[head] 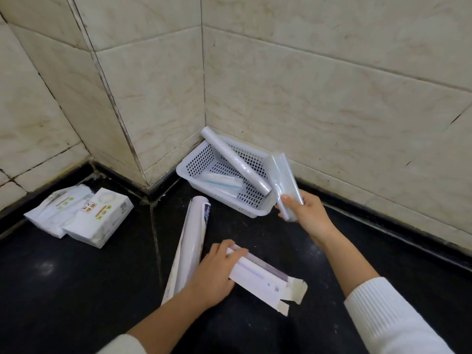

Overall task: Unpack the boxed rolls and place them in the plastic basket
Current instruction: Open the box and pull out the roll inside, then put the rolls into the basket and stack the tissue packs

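Note:
A white perforated plastic basket (199, 163) sits in the tiled corner on the dark counter. A long clear roll (235, 163) leans across it, one end over the back rim, and flat packets (224, 181) lie on its floor. My right hand (307, 213) grips a short clear roll (284, 180) just right of the basket's near corner, its top end above the rim. My left hand (215, 270) holds down an opened white carton (263, 275) whose end flaps hang open. A long white box (190, 241) lies to the left of that hand.
Two white tissue packs (81, 215) lie at the left by the wall. Beige tiled walls enclose the corner behind and to the right of the basket. A grout seam (155, 241) runs through the dark counter.

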